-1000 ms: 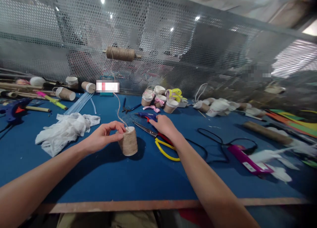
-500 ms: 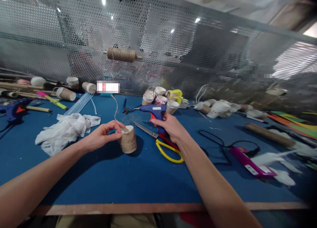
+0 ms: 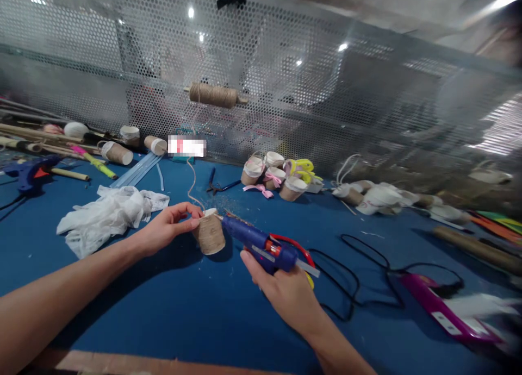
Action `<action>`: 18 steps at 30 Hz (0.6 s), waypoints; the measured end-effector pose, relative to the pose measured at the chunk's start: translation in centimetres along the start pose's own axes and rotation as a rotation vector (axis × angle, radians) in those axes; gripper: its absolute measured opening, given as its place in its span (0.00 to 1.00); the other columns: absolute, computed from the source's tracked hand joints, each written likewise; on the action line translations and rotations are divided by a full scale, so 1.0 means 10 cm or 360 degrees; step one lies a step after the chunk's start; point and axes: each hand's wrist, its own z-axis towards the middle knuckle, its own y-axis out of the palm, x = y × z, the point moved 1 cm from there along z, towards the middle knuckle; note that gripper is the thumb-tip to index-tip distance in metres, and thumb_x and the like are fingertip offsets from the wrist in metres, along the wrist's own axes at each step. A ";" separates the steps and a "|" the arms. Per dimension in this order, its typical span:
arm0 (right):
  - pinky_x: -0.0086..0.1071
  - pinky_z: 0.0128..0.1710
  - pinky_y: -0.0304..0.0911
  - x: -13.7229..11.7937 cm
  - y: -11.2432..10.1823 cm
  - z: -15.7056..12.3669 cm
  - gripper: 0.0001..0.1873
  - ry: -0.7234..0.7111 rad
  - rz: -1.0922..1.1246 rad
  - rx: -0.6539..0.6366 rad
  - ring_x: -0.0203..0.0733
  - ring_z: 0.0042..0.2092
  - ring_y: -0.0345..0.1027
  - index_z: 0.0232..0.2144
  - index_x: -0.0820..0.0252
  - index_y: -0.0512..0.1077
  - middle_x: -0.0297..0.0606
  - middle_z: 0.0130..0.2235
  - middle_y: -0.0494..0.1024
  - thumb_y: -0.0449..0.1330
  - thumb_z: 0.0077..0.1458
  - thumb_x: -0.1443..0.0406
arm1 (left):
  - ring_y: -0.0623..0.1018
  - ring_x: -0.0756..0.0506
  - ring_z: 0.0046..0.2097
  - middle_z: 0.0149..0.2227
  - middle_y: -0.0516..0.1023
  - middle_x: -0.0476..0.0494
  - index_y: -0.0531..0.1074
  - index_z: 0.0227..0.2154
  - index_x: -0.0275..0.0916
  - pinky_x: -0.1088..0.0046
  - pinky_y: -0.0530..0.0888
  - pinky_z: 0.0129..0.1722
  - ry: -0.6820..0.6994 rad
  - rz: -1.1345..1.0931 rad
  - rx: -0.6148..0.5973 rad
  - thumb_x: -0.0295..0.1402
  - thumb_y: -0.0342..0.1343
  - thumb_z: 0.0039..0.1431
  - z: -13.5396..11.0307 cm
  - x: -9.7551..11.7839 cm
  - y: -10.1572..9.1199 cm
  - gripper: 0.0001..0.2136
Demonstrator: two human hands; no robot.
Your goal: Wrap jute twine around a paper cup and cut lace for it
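My left hand (image 3: 171,228) pinches the upper left edge of a small paper cup (image 3: 211,238) wrapped in brown twine. A loose strand of twine (image 3: 190,186) runs up from those fingers toward a twine spool (image 3: 214,95) on the mesh wall. In my right hand (image 3: 287,293) is a blue hot glue gun (image 3: 256,240), its nozzle at the cup's upper right side; whether it touches is unclear. A clear glue stick (image 3: 308,268) sticks out of its back. Scissors lie mostly hidden behind the gun, with a red handle (image 3: 299,246) showing.
Crumpled white cloth (image 3: 112,212) lies left of the cup. Pliers (image 3: 216,186) and several wrapped cups (image 3: 293,189) stand farther back. A second glue gun (image 3: 28,174) is at far left. Black cable (image 3: 354,288) and a purple power strip (image 3: 448,310) lie at right.
My right hand has brought the glue gun down and turned its nozzle to the cup's rim, now covering the scissors. The left hand keeps its hold on the cup. The view has shifted slightly.
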 end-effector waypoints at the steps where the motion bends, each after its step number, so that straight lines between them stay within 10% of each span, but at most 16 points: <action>1: 0.42 0.32 0.69 -0.02 -0.01 0.00 0.17 -0.0161 -0.0146 0.0019 0.48 0.29 0.73 0.36 0.56 0.77 0.44 0.27 0.78 0.48 0.57 0.68 | 0.68 0.47 0.43 0.37 0.70 0.46 0.68 0.26 0.37 0.69 0.61 0.45 -0.0001 -0.0004 0.0003 0.36 0.59 0.50 0.00 0.00 0.00 0.08; 6: 0.35 0.25 0.68 -0.13 -0.04 0.02 0.25 -0.0791 -0.0868 0.0071 0.43 0.22 0.71 0.34 0.62 0.78 0.41 0.18 0.75 0.41 0.55 0.77 | 0.68 0.46 0.42 0.36 0.71 0.46 0.68 0.25 0.37 0.69 0.62 0.45 -0.0028 0.0018 0.0040 0.36 0.59 0.49 -0.02 0.02 0.02 0.09; 18: 0.35 0.32 0.68 -0.12 -0.02 0.02 0.18 -0.0448 -0.0517 -0.0048 0.44 0.29 0.72 0.37 0.55 0.77 0.38 0.19 0.74 0.48 0.56 0.72 | 0.68 0.45 0.46 0.39 0.72 0.46 0.68 0.25 0.37 0.68 0.62 0.47 -0.0062 0.0020 0.0046 0.36 0.60 0.49 -0.03 0.02 0.02 0.09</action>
